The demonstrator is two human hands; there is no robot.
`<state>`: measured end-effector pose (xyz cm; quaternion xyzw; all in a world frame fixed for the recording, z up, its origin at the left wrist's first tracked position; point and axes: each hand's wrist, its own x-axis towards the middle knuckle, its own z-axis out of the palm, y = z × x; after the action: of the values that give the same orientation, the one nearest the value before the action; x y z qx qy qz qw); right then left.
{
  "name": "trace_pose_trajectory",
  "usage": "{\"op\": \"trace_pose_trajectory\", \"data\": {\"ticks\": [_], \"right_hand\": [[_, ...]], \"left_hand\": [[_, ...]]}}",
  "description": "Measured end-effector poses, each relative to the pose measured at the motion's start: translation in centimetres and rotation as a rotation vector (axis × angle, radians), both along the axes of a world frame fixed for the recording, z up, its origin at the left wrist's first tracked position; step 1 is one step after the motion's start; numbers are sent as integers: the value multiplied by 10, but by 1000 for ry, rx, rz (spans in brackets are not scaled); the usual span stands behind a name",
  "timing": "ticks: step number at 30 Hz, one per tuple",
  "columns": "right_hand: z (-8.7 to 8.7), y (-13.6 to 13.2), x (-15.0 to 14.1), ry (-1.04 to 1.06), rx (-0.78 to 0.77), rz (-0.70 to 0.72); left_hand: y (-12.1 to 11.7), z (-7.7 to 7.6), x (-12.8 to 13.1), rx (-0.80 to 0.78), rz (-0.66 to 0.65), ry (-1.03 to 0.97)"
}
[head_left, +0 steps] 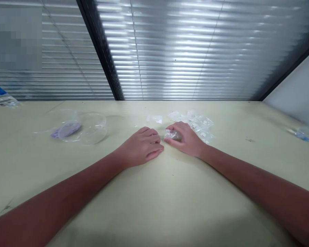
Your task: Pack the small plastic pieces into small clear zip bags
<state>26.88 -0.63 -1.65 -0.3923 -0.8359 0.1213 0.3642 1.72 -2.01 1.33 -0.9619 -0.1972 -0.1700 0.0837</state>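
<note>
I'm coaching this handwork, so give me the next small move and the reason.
Probably ease the left hand toward the right hand: the right grips a small shiny item facing the left's curled fingers, and only a narrow gap separates them.

No text, label, brand, number or sign can be read. The blue label on the bottle (pixel 2 96) at the far left corner of the desk (pixel 170 199) and the blue patch on the clear plastic item (pixel 306 135) by its right edge are too blurred to make out.
</note>
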Motion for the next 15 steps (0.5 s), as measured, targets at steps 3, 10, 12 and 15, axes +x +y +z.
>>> {"op": "trace_pose_trajectory", "data": {"ticks": [3,10,12,15], "right_hand": [[0,1,0,-6,9,15],[1,3,-1,-5,-2,33],[1,3,-2,-3,-8,39],[3,3,-2,6,-25,59]], "left_hand": [[-20,11,10,21,-82,76],[-68,30,36,-12,-155,171],[-78,32,40,-47,-151,150],[-94,33,40,-75,-135,98]]}}
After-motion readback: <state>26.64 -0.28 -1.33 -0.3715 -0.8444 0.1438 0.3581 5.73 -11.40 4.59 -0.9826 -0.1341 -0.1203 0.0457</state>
